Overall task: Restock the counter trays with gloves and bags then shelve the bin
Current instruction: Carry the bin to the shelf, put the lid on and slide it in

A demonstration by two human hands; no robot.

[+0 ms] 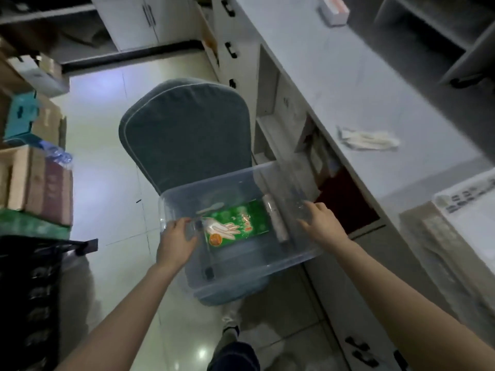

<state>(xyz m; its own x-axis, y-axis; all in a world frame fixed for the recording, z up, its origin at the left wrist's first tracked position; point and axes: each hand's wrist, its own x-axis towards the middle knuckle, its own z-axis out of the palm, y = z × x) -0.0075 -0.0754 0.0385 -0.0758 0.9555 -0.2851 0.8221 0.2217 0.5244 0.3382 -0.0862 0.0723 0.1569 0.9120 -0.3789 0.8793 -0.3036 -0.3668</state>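
Observation:
A clear plastic bin [300, 259] rests on the seat of a grey-blue chair [184, 135]. Inside it lie a green pack of gloves [246, 218] and a white roll of bags [276, 219]. My left hand [175, 242] grips the bin's left rim. My right hand [320, 223] holds the bin's right rim, fingers curled over the edge. On the grey counter [348, 76] to the right lies a loose pile of white gloves [367, 140].
Open cabinet cubbies [345, 196] sit under the counter beside the bin. Cardboard boxes [37, 180] are stacked at the left, with a black bag [29, 290] below them. A white box [334, 9] stands far along the counter. Tiled floor lies between.

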